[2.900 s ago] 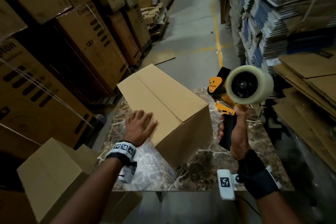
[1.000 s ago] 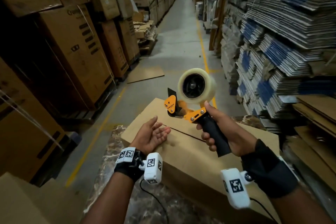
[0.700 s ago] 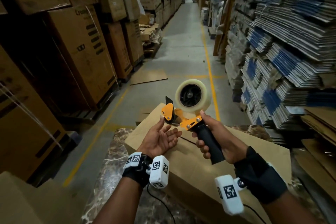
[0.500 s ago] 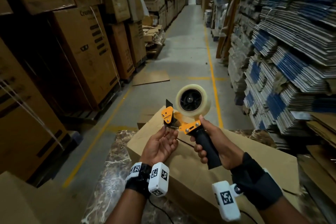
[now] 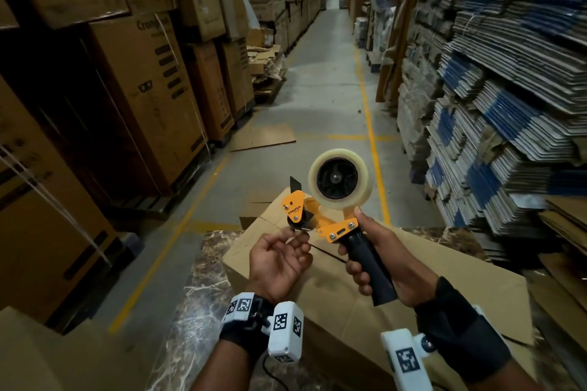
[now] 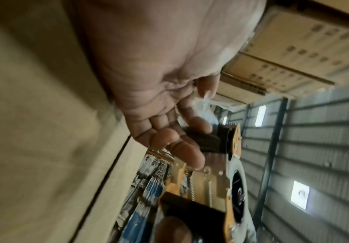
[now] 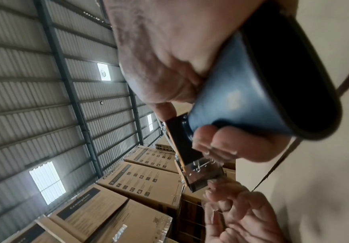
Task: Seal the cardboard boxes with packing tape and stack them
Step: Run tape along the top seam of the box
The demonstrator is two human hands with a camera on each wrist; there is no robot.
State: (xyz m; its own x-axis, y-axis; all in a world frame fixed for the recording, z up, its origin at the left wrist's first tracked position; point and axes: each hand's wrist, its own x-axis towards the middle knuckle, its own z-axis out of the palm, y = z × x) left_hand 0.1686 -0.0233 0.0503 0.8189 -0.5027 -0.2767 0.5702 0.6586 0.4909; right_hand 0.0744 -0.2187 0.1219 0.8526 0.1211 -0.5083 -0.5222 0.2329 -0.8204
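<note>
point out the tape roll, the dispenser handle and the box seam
tape roll (image 5: pixel 362 197), head view, pale outer band of the roll
dispenser handle (image 5: pixel 370 267), head view, black grip below the fingers
box seam (image 5: pixel 330 254), head view, dark flap gap
</note>
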